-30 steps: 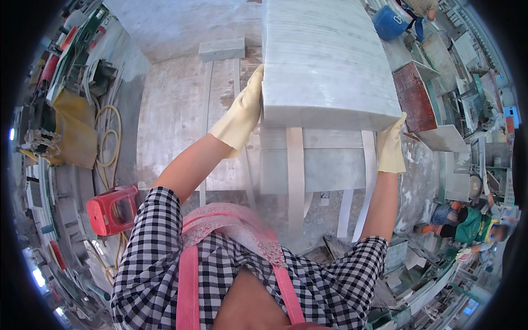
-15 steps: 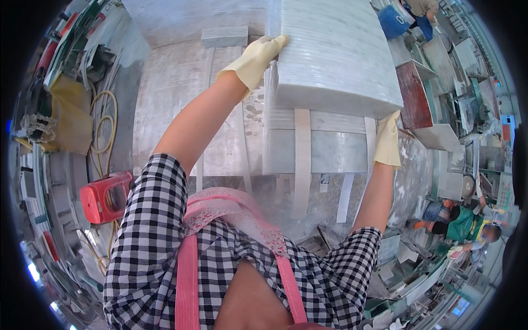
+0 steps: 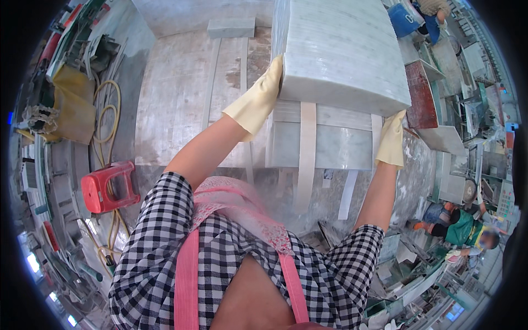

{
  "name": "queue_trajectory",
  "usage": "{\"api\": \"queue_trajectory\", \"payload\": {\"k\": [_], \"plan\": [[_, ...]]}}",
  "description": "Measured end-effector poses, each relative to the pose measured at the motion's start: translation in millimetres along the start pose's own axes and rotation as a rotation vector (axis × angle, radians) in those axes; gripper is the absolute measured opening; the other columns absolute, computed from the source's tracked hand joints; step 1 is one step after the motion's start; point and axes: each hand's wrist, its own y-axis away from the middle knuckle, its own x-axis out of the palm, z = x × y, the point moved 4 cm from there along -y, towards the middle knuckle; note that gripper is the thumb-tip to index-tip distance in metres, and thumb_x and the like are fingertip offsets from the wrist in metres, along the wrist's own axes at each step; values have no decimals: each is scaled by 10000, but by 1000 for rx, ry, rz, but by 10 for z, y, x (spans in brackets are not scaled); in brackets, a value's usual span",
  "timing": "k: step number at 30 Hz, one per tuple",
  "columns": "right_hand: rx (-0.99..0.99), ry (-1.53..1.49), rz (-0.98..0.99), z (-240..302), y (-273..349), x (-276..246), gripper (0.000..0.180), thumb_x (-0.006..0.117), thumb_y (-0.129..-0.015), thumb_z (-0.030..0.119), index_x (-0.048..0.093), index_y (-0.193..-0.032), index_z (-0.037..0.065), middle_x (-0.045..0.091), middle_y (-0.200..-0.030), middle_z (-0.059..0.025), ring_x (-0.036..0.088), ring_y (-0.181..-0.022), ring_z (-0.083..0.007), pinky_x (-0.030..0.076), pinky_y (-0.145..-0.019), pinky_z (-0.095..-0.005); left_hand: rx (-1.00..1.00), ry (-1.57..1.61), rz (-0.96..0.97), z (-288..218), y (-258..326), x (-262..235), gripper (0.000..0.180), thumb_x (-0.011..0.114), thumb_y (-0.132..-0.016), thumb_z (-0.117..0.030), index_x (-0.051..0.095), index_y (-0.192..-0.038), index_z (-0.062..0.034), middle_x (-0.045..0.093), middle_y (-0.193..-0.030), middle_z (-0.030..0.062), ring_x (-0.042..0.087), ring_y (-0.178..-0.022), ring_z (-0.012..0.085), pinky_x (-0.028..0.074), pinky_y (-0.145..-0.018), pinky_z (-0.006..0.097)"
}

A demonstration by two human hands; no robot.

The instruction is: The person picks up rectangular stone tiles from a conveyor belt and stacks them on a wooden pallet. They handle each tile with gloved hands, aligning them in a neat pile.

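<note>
A thick stack of pale grey-white stone slabs [image 3: 344, 60] lies in front of me, its smooth near face turned toward me. My left hand [image 3: 261, 93], in a cream rubber glove, presses its fingers along the left side at the near corner. At the near right corner my right hand [image 3: 391, 140], gloved alike, grips the lower edge; its fingertips are partly hidden. Below sits a lower layer of stone slabs [image 3: 335, 144]. A beige strap [image 3: 307, 159] hangs down over that layer, with a white strap [image 3: 347, 195] beside it.
A worn board surface [image 3: 176, 99] extends left, bearing a small stone block [image 3: 231, 27] and narrow strips. Farther left are a red stool [image 3: 107, 187] and a yellow hose [image 3: 113, 115]. A blue bin [image 3: 402, 21] and reddish slab [image 3: 422, 96] stand right; a co-worker [image 3: 465, 228] is beyond.
My left hand has slid toward me along the stack's left side to its near corner. My right hand keeps its hold on the right corner. The top looks less ridged.
</note>
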Motion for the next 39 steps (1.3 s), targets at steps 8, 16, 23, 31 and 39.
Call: {"api": "queue_trajectory", "payload": {"k": [8,16,23,31,39], "plan": [[57,-34,6,-69,12,2,761,266,-1006,600,458,-1369,-40,506,-1413,-110,460,-1303,-214,285,-1117,-305,2,170,-42,-110,14,140,638,335,-989,-551,497,-1362,-59,545,-1344,104,495,-1242,212,372,-1051,369],[-275,590,-80,-232,-379,-110,560,297,-1026,377,378,-1379,-51,645,-1202,-178,598,-1122,-325,309,-1100,-354,18,140,-149,17,-21,-89,624,382,-982,-547,474,-1406,-99,528,-1379,126,465,-1281,233,345,-1078,388],[44,-160,120,-548,-523,233,716,402,-973,500,269,-1465,-3,544,-1339,-178,518,-1222,-293,379,-1042,-332,-34,330,-263,-152,128,-80,484,504,-944,-505,571,-1268,-153,603,-1251,48,562,-1145,202,461,-956,377],[47,-661,-22,-261,-356,270,644,417,-1000,484,410,-1433,7,456,-1452,-89,402,-1330,-197,295,-1126,-331,-42,376,-221,-164,141,-59,483,503,-947,-513,571,-1265,-155,603,-1250,41,563,-1141,199,465,-955,386],[-65,-423,25,62,-130,318,743,339,-1002,566,393,-1430,-39,463,-1446,-145,410,-1352,-269,279,-1136,-362,80,197,-319,-277,299,16,536,457,-974,-505,539,-1309,-95,592,-1263,71,544,-1155,206,428,-1000,360]]}}
